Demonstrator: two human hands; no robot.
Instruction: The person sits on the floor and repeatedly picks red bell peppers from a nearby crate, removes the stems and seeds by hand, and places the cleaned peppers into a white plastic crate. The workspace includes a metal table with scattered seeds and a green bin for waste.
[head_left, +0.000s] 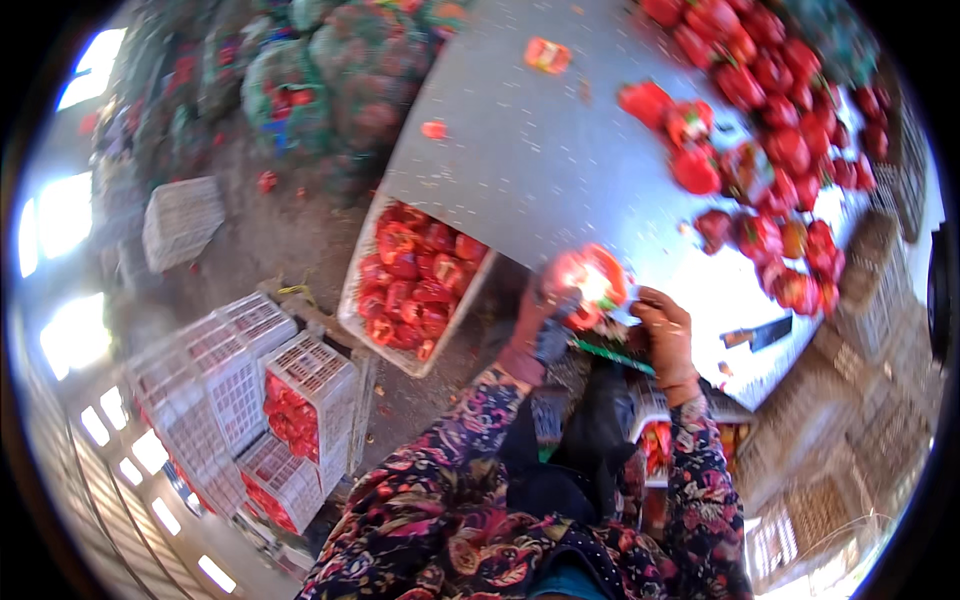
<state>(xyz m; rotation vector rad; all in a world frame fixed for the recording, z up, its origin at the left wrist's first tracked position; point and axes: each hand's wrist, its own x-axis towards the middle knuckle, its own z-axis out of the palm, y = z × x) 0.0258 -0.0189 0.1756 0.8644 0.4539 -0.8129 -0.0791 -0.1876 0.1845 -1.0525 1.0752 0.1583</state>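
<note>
My left hand (541, 319), partly in a dark glove or covering, holds a cut-open red bell pepper (589, 281) at the near edge of the metal table (510, 172). Pale core and some green show inside the pepper, which is blurred. Just right of it is my right hand (664, 330), in an orange-brown glove, fingers bent close together near the pepper; whether it grips anything small cannot be told. A knife (759, 334) with a wide dark blade lies on the table to the right of my right hand. A green-rimmed container (611, 355) is below the hands.
Many red peppers (787, 142) are heaped at the table's right, with pepper pieces (547, 55) scattered about. A white crate (420, 367) of cut peppers stands at the table's left corner. Stacked crates (247, 352) stand lower left; net sacks (289, 97) lie upper left.
</note>
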